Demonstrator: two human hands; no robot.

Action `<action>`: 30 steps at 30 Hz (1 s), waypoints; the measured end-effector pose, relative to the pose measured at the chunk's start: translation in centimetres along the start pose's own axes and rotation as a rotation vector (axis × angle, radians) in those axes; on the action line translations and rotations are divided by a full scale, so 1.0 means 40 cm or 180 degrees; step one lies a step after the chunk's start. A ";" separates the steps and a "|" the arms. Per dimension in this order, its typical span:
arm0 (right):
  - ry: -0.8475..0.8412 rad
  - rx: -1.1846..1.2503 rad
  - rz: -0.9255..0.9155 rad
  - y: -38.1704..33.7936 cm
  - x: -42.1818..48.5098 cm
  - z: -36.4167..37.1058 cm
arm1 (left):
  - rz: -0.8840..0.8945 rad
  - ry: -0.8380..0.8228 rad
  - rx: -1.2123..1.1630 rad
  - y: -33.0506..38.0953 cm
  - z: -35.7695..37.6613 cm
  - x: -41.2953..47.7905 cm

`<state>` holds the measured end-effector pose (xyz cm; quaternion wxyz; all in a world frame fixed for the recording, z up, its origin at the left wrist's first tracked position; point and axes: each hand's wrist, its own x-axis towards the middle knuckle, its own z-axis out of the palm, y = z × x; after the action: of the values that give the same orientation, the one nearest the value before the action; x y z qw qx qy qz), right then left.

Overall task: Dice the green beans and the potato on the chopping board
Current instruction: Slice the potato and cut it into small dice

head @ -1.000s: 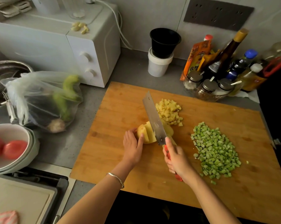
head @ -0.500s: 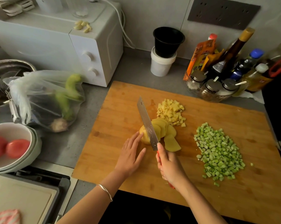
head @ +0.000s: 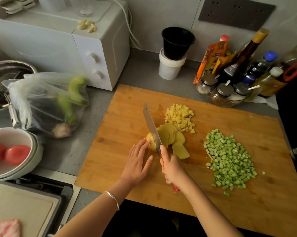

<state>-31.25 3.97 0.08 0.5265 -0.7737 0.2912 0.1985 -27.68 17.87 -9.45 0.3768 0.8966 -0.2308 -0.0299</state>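
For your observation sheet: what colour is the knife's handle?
Red; the handle shows below the right hand, head view.

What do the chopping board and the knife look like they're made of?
The chopping board looks like bamboo or wood: matte amber, with long parallel strips and grain. The knife seems steel-bladed, grey with a dull sheen; its handle, mostly hidden in the right hand, shows red, probably plastic.

The chopping board (head: 120,120) lay on the surface (head: 144,72), with the microwave (head: 62,47) behind its left corner and the bottles (head: 243,65) behind its right. On the board, the potato (head: 151,145) sat under the knife (head: 151,125). The slices (head: 170,135) lay just right of the potato, with the potato cubes (head: 179,118) behind them. The diced beans (head: 229,159) lay farther right. A bag (head: 45,103) and a bowl (head: 35,151) stood left of the board.
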 end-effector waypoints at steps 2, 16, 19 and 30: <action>0.0001 -0.0038 0.0031 0.000 0.015 0.005 | 0.0014 0.0002 -0.0013 0.001 0.001 -0.001; -0.0144 0.0351 0.0264 0.013 0.044 0.015 | 0.0069 0.0027 -0.0003 0.002 -0.001 -0.001; -0.0187 0.0617 0.0034 0.004 0.011 -0.009 | 0.0070 0.0028 0.0009 0.000 -0.001 0.000; -0.0188 0.0737 -0.0358 -0.006 -0.047 -0.008 | -0.0147 0.0454 -0.0048 0.002 -0.013 -0.034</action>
<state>-32.49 4.21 1.52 0.6310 -0.7166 0.2527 0.1564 -28.79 18.76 -9.18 0.3982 0.8987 -0.1823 0.0236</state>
